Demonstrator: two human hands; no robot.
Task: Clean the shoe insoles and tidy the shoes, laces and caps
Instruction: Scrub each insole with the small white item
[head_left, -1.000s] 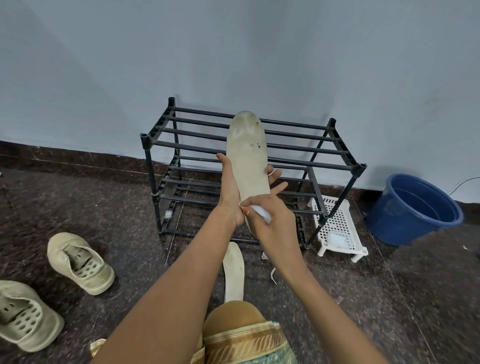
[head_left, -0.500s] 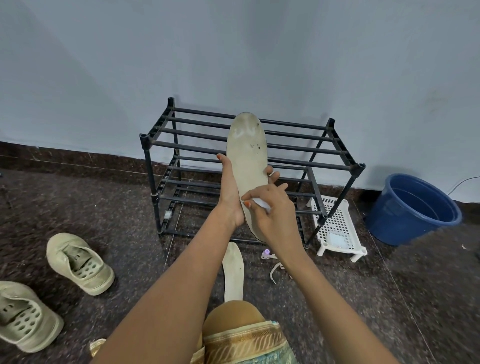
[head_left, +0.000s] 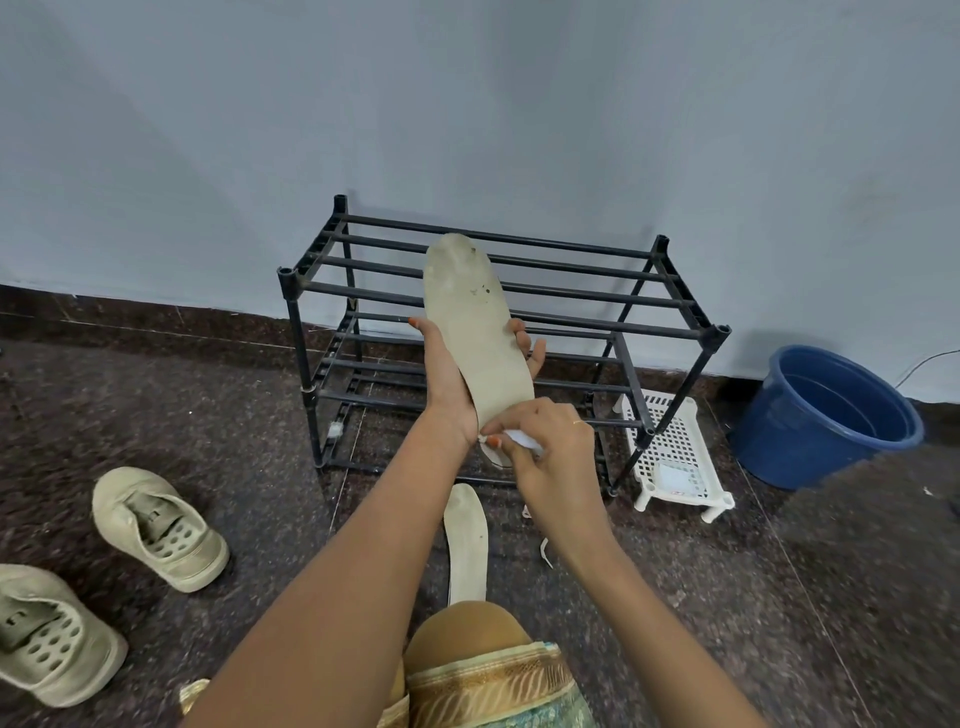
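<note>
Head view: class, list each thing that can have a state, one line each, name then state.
Held insole: upright, spotted near toe, gripped by left hand.
White cloth: pinched by right hand at insole's heel.
Floor insole: lying flat.
Farther shoe: upright on floor.
Nearer shoe: upright on floor.
Blue bucket: upright, contents unclear.
Rack: standing.

Beige insole (head_left: 478, 332) (dark-speckled); black rack (head_left: 719, 335) — blue bucket (head_left: 810, 441).

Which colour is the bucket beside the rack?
The bucket is blue; the head view shows it, at right.
</note>
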